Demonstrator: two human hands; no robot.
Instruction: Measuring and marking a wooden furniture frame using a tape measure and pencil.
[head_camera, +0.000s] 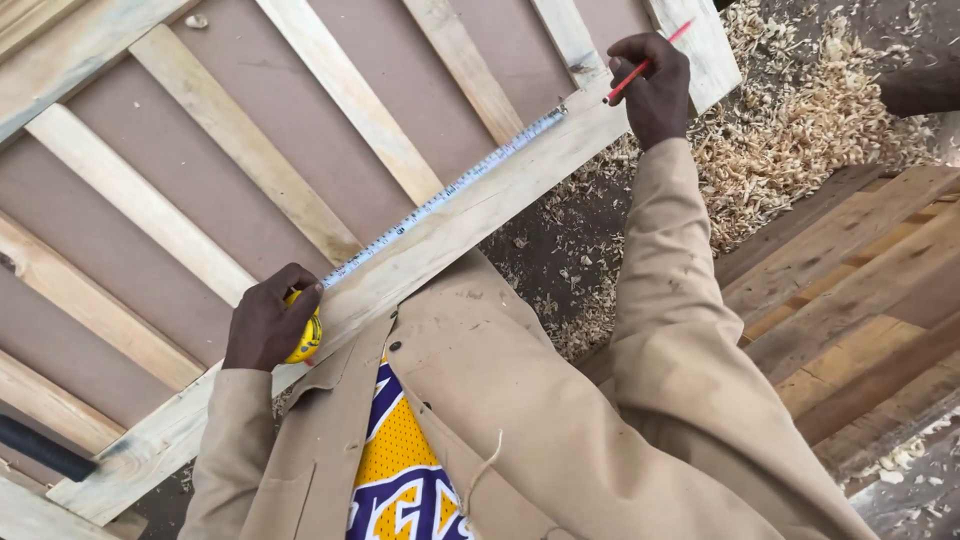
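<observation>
Tape: I see the tape measure (445, 192) pulled out flat along the long edge board of the wooden frame (470, 215).
Left hand: my left hand (268, 320) wraps around the yellow case (306, 340).
Right hand: my right hand (652, 88) pinches a red pencil (640, 68) at the tape's far end.
Around: wood shavings (790, 130) cover the ground beside the frame.
</observation>
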